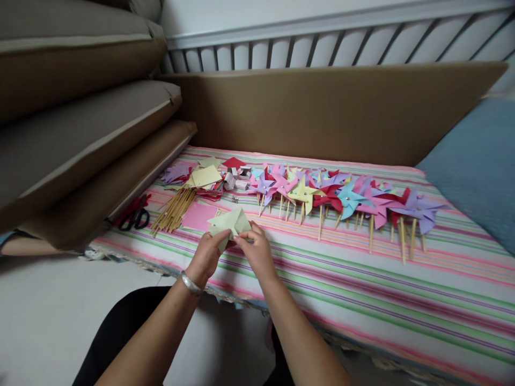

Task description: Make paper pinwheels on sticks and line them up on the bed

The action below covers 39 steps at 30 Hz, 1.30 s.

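Observation:
A pale green sheet of paper, cut and partly folded, is held between my two hands above the near edge of the striped cloth. My left hand pinches its left and lower part, a silver bangle on the wrist. With thumb and fingers closed on the paper's right side is my right hand. A pink paper square lies just beyond the left hand. Next to it a bundle of wooden sticks rests on the cloth, and small metal pins lie nearby.
Finished paper pinwheels on sticks lie in a long row to the right. Stacked coloured paper and small boxes sit behind the sticks. Black-handled scissors lie at left, beside piled cushions. A brown panel stands behind.

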Each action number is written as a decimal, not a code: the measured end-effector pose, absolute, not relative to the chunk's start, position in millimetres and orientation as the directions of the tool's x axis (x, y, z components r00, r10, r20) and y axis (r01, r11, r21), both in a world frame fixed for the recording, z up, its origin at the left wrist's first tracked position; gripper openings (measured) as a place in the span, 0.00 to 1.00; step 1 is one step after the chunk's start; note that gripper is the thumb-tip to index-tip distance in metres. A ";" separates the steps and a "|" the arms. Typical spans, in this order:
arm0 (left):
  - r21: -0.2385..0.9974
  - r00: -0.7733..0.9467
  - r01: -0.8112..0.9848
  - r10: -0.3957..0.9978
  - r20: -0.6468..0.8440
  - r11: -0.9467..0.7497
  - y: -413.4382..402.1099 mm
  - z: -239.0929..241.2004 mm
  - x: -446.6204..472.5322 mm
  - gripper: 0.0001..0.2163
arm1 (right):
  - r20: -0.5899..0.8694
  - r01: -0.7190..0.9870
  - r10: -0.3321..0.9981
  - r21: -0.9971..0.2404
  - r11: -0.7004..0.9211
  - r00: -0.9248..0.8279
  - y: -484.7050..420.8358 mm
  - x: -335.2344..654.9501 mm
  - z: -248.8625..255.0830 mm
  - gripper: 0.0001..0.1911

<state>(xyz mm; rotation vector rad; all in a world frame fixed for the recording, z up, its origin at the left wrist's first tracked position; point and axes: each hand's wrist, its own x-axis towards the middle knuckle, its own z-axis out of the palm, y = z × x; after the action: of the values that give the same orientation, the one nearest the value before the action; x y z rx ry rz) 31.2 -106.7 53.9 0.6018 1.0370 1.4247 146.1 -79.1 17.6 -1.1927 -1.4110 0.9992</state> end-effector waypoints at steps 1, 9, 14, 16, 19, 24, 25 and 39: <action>0.857 -0.147 -0.504 0.966 -0.212 0.111 -106.7 54.0 31.3 0.10 | 0.174 0.162 0.984 -0.971 0.175 -0.019 -78.7 146.2 17.2 0.02; 0.875 -0.197 -0.472 0.954 -0.224 0.108 -104.3 54.3 35.6 0.12 | 0.174 0.140 0.985 -0.975 0.173 -0.009 -77.0 142.8 18.6 0.03; 0.891 -0.273 -0.435 0.923 -0.273 0.135 -102.9 49.8 30.4 0.15 | 0.155 0.149 0.986 -0.975 0.164 -0.068 -75.7 147.4 24.4 0.03; 0.902 -0.284 -0.404 0.917 -0.280 0.150 -102.4 49.8 26.2 0.15 | 0.113 0.087 0.992 -0.989 0.117 -0.054 -73.8 153.4 27.5 0.04; 0.904 -0.198 -0.358 0.928 -0.317 0.233 -102.6 51.5 21.9 0.16 | -0.030 -0.130 0.997 -0.991 -0.039 -0.070 -71.2 162.1 31.3 0.17; 0.906 -0.048 -0.236 0.927 -0.373 0.352 -102.3 48.9 22.7 0.12 | -0.195 -0.287 0.933 -0.915 -0.284 -0.303 -71.5 164.4 30.2 0.21; 0.908 -0.044 -0.215 0.925 -0.378 0.361 -101.8 47.6 23.2 0.10 | -0.206 -0.281 0.932 -0.914 -0.292 -0.298 -71.7 163.5 29.1 0.20; 0.705 0.050 -0.637 0.929 -0.366 0.312 -105.4 31.9 46.1 0.09 | -0.199 -0.502 0.979 -0.852 -0.146 0.053 -67.0 150.4 24.1 0.28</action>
<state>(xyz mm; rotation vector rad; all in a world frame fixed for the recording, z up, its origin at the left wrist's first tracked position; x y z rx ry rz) 46.1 -105.4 31.9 0.4024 0.9003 1.2420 150.4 -67.0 24.1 -0.9842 -0.6557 1.4617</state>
